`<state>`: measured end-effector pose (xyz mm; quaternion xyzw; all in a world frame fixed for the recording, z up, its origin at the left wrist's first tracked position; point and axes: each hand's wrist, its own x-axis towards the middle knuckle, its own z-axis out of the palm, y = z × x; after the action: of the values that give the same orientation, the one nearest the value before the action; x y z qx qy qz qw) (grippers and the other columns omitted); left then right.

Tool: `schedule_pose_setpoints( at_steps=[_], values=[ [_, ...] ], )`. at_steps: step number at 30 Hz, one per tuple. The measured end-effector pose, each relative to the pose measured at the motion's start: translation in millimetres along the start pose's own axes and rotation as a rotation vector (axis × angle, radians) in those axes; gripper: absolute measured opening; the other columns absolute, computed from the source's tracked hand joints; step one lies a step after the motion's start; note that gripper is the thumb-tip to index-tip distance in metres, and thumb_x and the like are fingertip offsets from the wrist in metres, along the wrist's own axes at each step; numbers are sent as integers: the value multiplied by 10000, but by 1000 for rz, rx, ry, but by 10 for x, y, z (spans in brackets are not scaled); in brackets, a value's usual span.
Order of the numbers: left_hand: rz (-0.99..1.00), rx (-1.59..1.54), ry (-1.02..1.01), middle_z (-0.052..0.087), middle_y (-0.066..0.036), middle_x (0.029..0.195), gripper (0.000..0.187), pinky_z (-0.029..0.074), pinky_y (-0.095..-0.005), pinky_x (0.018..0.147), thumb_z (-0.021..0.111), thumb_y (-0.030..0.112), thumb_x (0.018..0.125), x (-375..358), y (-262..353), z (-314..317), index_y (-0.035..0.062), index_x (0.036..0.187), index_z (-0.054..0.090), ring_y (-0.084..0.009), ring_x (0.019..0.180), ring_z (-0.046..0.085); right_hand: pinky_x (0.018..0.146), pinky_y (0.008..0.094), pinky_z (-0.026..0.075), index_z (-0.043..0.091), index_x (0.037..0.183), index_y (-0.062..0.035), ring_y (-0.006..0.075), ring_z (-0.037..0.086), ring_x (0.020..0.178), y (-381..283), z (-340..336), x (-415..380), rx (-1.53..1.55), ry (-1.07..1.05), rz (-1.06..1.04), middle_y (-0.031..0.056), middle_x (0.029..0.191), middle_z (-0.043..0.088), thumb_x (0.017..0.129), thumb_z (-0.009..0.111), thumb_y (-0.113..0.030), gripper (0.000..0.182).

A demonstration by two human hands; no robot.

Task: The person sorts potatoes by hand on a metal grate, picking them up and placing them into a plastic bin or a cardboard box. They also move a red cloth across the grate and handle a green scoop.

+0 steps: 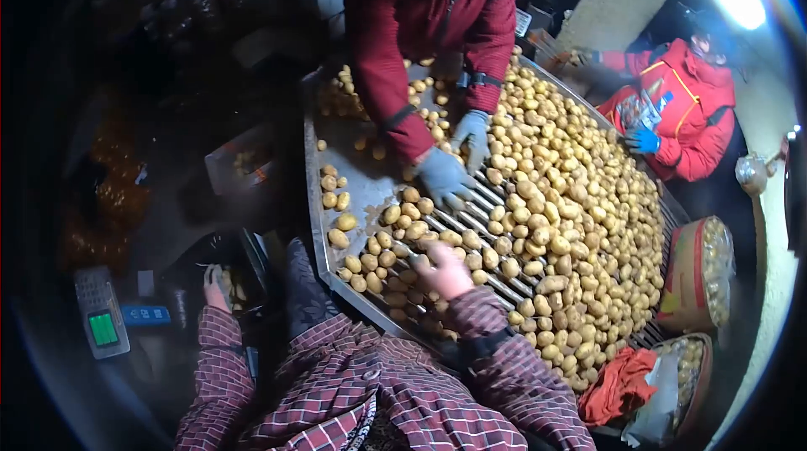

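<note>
"What finish do I have on the tray (357, 175)?"
"Smooth metal, dull shine. I see glossier metal on the bars (496, 279)."
"And the potatoes (580, 237)?"
"Smooth skins, mostly matt."
"Cloth?"
"I make out a matt plaid shirt (395, 388), matt grey gloves (444, 176) on the co-worker (420, 14) and a crumpled red rag (620, 384)."
"Any plastic?"
"Clear and glossy, on the upper bag (717, 270) at right."

metal sorting table (346, 172) with slatted bars (467, 217), many loose potatoes (580, 232) spread on it
</note>
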<state>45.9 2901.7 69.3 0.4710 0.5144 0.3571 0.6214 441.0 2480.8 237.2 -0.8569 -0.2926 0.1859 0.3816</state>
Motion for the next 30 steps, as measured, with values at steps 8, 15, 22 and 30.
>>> schedule_pose_setpoints(
  at_steps=[8, 15, 22, 30],
  values=[
    [666, 652, -663, 507, -116, 1221, 421, 373, -353, 1002, 637, 64, 761, -1753, 921, 3012, 51, 1168, 531, -273, 1155, 481, 1010, 585, 272, 461, 1322, -186, 407, 324, 1268, 858, -345, -381, -717, 280, 267, 223, 1387, 343, 757, 636, -442, 644],
    [1186, 1413, -1392, 338, -88, 1434, 575, 272, -473, 1082, 603, 412, 806, -2351, 804, 3656, 225, 1328, 454, -327, 1306, 328, 954, 560, 350, 586, 1177, -215, 442, 294, 1262, 625, -408, -734, -678, 18, -32, 224, 1380, 311, 724, 685, -383, 493],
    [970, 1486, -1016, 451, -125, 1302, 444, 330, -479, 1002, 642, 309, 770, -1884, 863, 3369, 130, 1169, 570, -346, 1194, 410, 737, 363, 495, 590, 1043, -112, 268, 589, 880, 373, -575, -372, -313, 216, -91, 82, 988, 599, 760, 660, -215, 309],
    [987, 1338, -1028, 468, -131, 1269, 504, 370, -429, 962, 675, 269, 742, -2008, 977, 3311, 118, 1203, 537, -318, 1148, 457, 671, 377, 504, 541, 1036, -111, 286, 596, 866, 264, 211, 303, -769, -109, 43, 143, 938, 539, 827, 496, -127, 214]
  ],
)
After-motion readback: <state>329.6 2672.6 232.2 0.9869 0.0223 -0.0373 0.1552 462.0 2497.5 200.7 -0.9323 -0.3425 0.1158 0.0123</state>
